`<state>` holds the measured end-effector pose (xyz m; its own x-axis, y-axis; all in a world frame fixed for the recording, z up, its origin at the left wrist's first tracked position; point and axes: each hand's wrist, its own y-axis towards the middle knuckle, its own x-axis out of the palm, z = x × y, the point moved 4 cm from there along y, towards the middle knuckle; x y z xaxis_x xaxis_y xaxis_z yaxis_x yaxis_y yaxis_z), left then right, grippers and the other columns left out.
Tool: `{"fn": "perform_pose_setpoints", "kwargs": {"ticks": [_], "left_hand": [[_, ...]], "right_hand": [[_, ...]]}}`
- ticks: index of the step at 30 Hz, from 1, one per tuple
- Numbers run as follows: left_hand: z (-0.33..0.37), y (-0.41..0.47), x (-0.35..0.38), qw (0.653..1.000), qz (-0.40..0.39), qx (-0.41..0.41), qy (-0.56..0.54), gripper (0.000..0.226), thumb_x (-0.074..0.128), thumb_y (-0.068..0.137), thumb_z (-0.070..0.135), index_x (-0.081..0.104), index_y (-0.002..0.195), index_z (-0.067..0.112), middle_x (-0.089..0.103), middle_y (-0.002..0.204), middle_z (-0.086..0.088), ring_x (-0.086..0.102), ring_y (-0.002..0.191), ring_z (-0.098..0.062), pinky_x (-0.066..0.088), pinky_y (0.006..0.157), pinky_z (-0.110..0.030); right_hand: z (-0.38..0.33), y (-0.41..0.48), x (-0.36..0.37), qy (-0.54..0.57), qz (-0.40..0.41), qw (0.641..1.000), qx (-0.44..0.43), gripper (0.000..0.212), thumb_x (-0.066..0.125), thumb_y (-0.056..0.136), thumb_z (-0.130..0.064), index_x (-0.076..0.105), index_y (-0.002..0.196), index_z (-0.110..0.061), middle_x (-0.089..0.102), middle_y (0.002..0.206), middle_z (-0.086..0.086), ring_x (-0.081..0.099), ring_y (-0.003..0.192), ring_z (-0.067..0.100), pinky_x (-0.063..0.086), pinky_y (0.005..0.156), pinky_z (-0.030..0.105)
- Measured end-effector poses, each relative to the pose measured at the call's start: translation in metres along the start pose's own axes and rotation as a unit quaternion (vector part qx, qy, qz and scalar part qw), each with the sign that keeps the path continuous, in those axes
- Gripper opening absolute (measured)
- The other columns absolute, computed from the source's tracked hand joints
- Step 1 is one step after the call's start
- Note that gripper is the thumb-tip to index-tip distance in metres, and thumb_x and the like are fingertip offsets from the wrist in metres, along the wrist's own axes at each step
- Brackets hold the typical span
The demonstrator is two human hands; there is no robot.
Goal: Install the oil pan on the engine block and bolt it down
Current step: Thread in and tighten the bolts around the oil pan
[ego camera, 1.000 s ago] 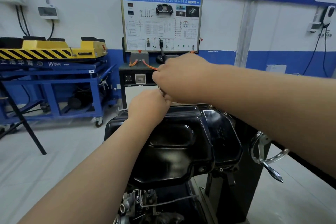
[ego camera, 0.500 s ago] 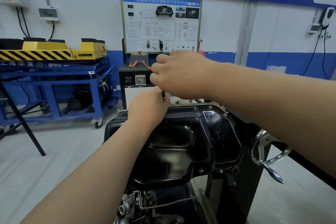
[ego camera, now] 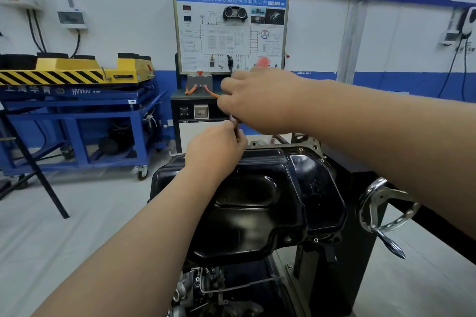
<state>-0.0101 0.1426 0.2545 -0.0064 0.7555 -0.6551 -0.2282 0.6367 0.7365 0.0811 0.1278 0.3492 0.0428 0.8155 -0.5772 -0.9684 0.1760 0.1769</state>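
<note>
The glossy black steel oil pan (ego camera: pixel 257 203) sits on the engine block. At its far edge, the left hand (ego camera: pixel 215 148) pinches a thin tool shaft (ego camera: pixel 235 127) standing upright; the right hand (ego camera: pixel 257 100) closes around its top.

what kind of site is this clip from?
Likely an automotive training workshop: a wall-side trainer board printed with a wiring diagram, a yellow-and-blue lift cart, and an engine stand with a crank wheel carrying the black oil pan.
</note>
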Motion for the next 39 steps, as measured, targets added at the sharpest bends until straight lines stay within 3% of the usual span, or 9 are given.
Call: {"fn": "perform_pose_setpoints", "kwargs": {"ticks": [7, 11, 13, 19, 24, 27, 33, 36, 39], "left_hand": [[-0.013, -0.001, 0.005, 0.995, -0.047, -0.064, 0.056, 0.028, 0.044, 0.087, 0.010, 0.034, 0.063, 0.017, 0.045, 0.062, 0.003, 0.037, 0.051, -0.016, 0.028, 0.048, -0.025], [-0.005, 0.001, 0.004, 0.998, -0.049, -0.016, 0.030, 0.037, 0.043, 0.092, 0.021, 0.029, 0.058, 0.017, 0.039, 0.057, 0.003, 0.030, 0.047, -0.014, 0.020, 0.044, -0.026], [-0.002, 0.002, 0.002, 1.000, -0.023, -0.013, -0.013, 0.041, 0.043, 0.094, 0.029, 0.029, 0.056, 0.021, 0.035, 0.052, 0.005, 0.031, 0.043, -0.011, 0.021, 0.042, -0.024], [-0.008, -0.005, -0.002, 0.996, -0.048, -0.076, -0.018, 0.029, 0.043, 0.088, 0.012, 0.031, 0.062, 0.020, 0.033, 0.058, 0.006, 0.044, 0.059, -0.021, 0.035, 0.056, -0.029], [-0.002, -0.001, -0.001, 0.998, -0.048, -0.020, 0.018, 0.035, 0.031, 0.092, 0.021, 0.028, 0.057, 0.021, 0.033, 0.056, 0.002, 0.033, 0.047, -0.017, 0.025, 0.044, -0.024], [-0.002, -0.001, 0.000, 0.999, -0.030, -0.009, 0.022, 0.042, 0.026, 0.093, 0.029, 0.038, 0.055, 0.016, 0.038, 0.053, 0.001, 0.035, 0.046, -0.017, 0.018, 0.042, -0.024], [-0.009, -0.004, -0.005, 0.994, -0.049, -0.095, 0.009, 0.035, 0.048, 0.085, 0.010, 0.030, 0.057, 0.022, 0.038, 0.059, 0.007, 0.044, 0.060, -0.019, 0.037, 0.059, -0.029], [-0.007, -0.002, -0.004, 0.992, -0.074, -0.097, 0.028, 0.033, 0.046, 0.085, 0.011, 0.033, 0.056, 0.022, 0.038, 0.058, 0.007, 0.037, 0.051, -0.014, 0.031, 0.053, -0.026], [-0.001, 0.002, 0.000, 0.996, -0.064, -0.043, 0.036, 0.033, 0.040, 0.089, 0.022, 0.037, 0.057, 0.022, 0.040, 0.057, 0.004, 0.030, 0.047, -0.012, 0.021, 0.045, -0.024]], "right_hand": [[-0.016, -0.003, 0.008, 0.163, -0.040, 0.953, 0.251, 0.048, 0.038, 0.092, -0.054, 0.040, 0.059, -0.019, 0.040, 0.064, 0.000, 0.037, 0.052, 0.018, 0.032, 0.048, 0.028], [-0.017, -0.001, -0.004, 0.042, -0.033, 0.997, 0.064, 0.007, 0.050, 0.092, -0.018, 0.055, 0.092, -0.014, 0.052, 0.090, 0.001, 0.050, 0.086, 0.023, 0.040, 0.061, 0.036], [-0.009, 0.000, -0.004, 0.009, -0.027, 1.000, -0.005, 0.018, 0.048, 0.090, -0.010, 0.053, 0.108, -0.012, 0.051, 0.105, 0.006, 0.047, 0.098, 0.024, 0.042, 0.078, 0.040], [-0.014, -0.002, 0.004, 0.167, -0.049, 0.952, 0.252, 0.049, 0.041, 0.092, -0.052, 0.033, 0.057, -0.019, 0.033, 0.062, 0.000, 0.031, 0.050, 0.017, 0.028, 0.044, 0.026], [-0.018, -0.003, -0.005, 0.029, -0.035, 0.998, 0.044, 0.011, 0.048, 0.093, -0.018, 0.057, 0.098, -0.013, 0.053, 0.098, 0.004, 0.049, 0.088, 0.023, 0.042, 0.065, 0.037], [-0.017, -0.004, -0.007, -0.043, 0.015, 0.999, -0.030, 0.021, 0.045, 0.092, -0.008, 0.053, 0.110, -0.010, 0.050, 0.113, 0.009, 0.047, 0.101, 0.026, 0.041, 0.081, 0.037], [-0.023, -0.004, 0.013, 0.215, -0.059, 0.935, 0.276, 0.043, 0.039, 0.093, -0.047, 0.038, 0.060, -0.018, 0.036, 0.063, -0.001, 0.032, 0.052, 0.018, 0.037, 0.055, 0.033], [-0.024, -0.002, 0.010, 0.166, -0.050, 0.961, 0.213, 0.042, 0.043, 0.092, -0.043, 0.041, 0.060, -0.016, 0.041, 0.063, -0.001, 0.039, 0.052, 0.018, 0.037, 0.049, 0.029], [-0.019, -0.003, 0.000, 0.018, -0.011, 1.000, 0.002, 0.017, 0.048, 0.093, -0.027, 0.057, 0.094, -0.012, 0.054, 0.093, 0.003, 0.052, 0.081, 0.022, 0.046, 0.061, 0.036]]}}
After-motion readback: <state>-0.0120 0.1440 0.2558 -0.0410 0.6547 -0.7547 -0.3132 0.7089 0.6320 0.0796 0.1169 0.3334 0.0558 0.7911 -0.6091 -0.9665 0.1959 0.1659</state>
